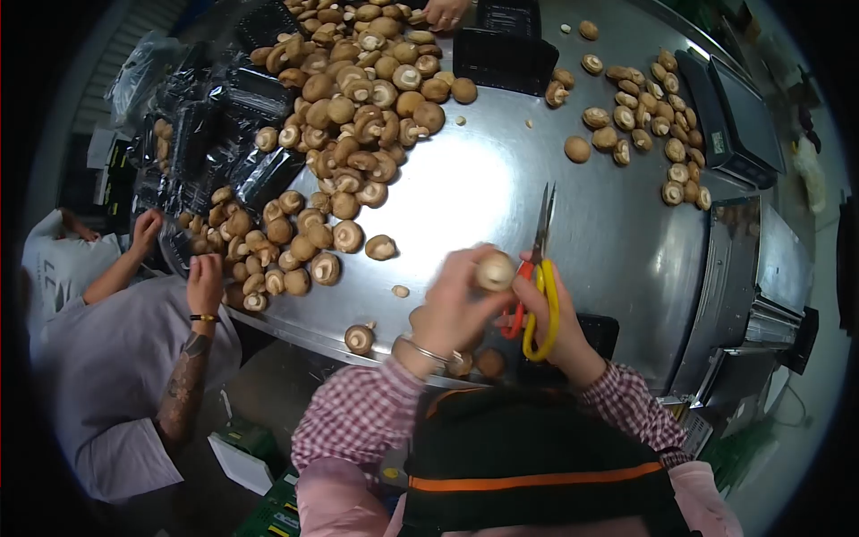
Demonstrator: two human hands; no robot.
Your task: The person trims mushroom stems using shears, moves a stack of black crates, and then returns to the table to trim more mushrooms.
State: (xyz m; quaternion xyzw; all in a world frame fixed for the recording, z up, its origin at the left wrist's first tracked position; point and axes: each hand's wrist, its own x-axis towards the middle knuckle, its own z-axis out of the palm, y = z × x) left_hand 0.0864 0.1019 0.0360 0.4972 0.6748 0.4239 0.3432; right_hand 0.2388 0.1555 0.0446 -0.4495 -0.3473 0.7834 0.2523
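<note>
My left hand (447, 302), with a metal bangle at its wrist, is closed around a brown shiitake mushroom (495, 271), its pale underside facing up. Close beside it, my right hand (565, 333) grips scissors (540, 242) with one red and one yellow handle. The blades point away from me and are slightly apart. My right fingertips reach to the mushroom's edge. Below my hands, near the table edge, lie a few mushrooms (490, 362), partly hidden by my left wrist. A black tray (601, 336) shows behind my right forearm.
A large mushroom pile (344, 116) covers the metal table's left part; another group (658, 116) lies right, beside a black device (738, 116). Black trays (503, 61) stand at the back, near another person's hand (445, 12). Wrapped packs (201, 125) and two people (134, 358) are left.
</note>
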